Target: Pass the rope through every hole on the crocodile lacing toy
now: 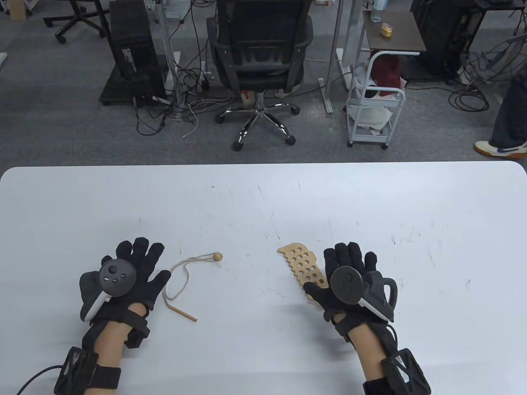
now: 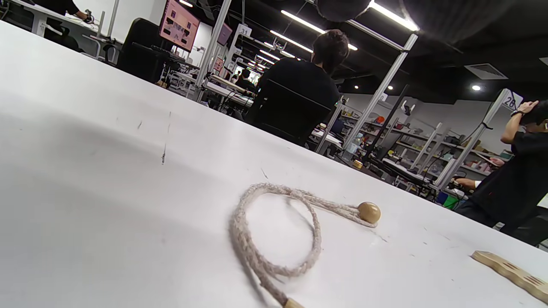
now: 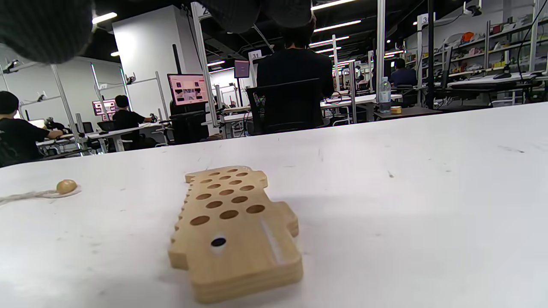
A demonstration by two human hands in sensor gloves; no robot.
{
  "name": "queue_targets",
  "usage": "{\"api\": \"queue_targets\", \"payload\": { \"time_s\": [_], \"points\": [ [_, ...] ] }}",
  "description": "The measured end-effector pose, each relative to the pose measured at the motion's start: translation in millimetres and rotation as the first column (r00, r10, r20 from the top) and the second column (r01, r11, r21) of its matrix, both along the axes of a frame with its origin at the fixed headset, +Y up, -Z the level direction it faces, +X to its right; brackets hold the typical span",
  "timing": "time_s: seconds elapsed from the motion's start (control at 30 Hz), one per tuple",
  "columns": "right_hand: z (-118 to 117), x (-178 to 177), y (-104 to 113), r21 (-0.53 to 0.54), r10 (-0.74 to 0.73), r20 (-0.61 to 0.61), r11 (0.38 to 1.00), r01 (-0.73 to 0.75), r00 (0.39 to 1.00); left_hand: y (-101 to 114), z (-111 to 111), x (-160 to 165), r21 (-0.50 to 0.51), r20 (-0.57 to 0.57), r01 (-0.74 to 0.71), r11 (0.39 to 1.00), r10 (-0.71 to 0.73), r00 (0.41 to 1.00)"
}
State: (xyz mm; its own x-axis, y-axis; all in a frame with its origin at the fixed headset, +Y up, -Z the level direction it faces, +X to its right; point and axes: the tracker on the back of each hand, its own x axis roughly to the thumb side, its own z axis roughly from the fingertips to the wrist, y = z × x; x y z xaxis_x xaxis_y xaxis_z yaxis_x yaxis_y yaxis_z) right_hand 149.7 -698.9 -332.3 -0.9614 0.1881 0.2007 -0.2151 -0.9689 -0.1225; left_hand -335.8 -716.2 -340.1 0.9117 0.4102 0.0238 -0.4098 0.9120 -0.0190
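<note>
The wooden crocodile board [image 1: 299, 264] with several round holes lies flat on the white table [image 1: 263, 197], partly under my right hand [image 1: 348, 273]. That hand lies palm down with straight fingers, its thumb over the board's near end. The board [image 3: 233, 226] fills the middle of the right wrist view, no rope in its holes. A beige rope [image 1: 181, 277] lies loose between the hands, a wooden bead [image 1: 218, 257] at one end and a wooden needle stick [image 1: 183, 312] at the other. My left hand [image 1: 129, 269] rests flat and spread just left of the rope [image 2: 274, 231], holding nothing.
The table's far edge [image 1: 263, 164] borders a floor with an office chair [image 1: 260, 61], a white cart [image 1: 376, 103] and cables. A person's shoe [image 1: 500, 149] shows at far right. People sit at desks in the wrist views.
</note>
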Motion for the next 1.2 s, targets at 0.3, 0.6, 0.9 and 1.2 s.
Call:
{"api": "queue_targets", "payload": {
  "time_s": [0.3, 0.6, 0.9, 1.2],
  "points": [
    [-16, -13, 8, -0.089, 0.209, 0.008, 0.974, -0.207, 0.978, 1, -1, 1, -0.001, 0.012, -0.009, 1.0, 0.009, 1.0],
    [-24, -26, -11, -0.165, 0.332, -0.009, 0.93, -0.329, 0.943, 0, -1, 2, 0.001, 0.024, -0.028, 1.0, 0.028, 0.999],
    [-33, -39, -35, -0.214, 0.422, -0.03, 0.883, -0.418, 0.906, 1, -1, 2, 0.007, 0.027, -0.036, 0.999, 0.035, 0.999],
    [-38, -41, -48, -0.261, 0.472, -0.016, 0.849, -0.459, 0.881, 1, -1, 3, 0.011, 0.033, -0.039, 0.999, 0.039, 0.999]
  ]
}}
